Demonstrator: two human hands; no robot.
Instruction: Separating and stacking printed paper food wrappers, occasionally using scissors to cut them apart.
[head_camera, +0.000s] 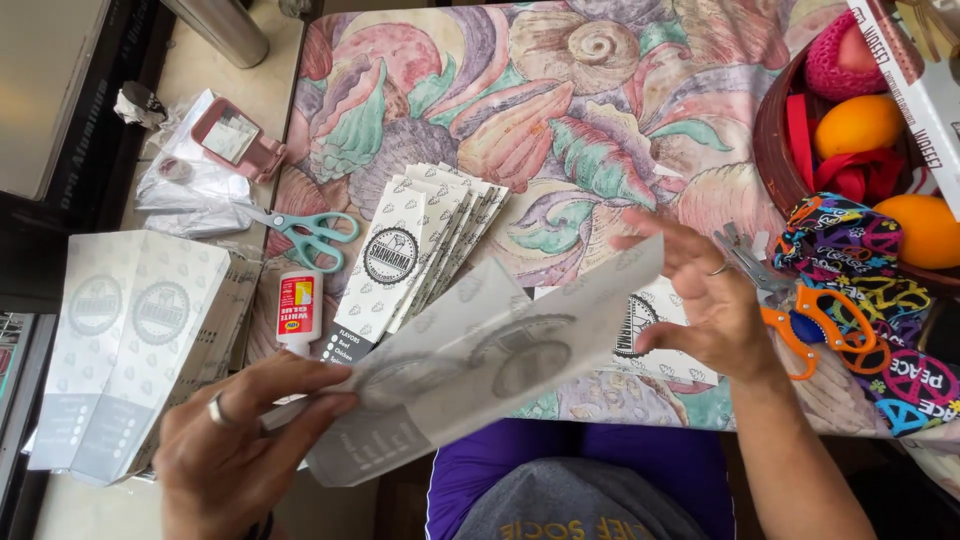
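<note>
A long white printed paper sleeve (480, 360) is held slanted above the table's near edge. My left hand (240, 440) pinches its lower end between thumb and fingers; a ring sits on one finger. My right hand (710, 300) touches its upper end with fingers spread, also ringed. Beneath the right hand another printed sheet (660, 340) lies flat on the shell-patterned tablecloth (560, 120). A fanned stack of the same sleeves (420, 250) lies just behind.
Teal scissors (305, 232) and a white glue bottle (297, 312) lie at left, beside a pile of flat sleeves (130, 340). Orange-handled scissors (800, 325) and colourful cloth (870, 290) lie at right. A brown bowl (775, 140) holds oranges.
</note>
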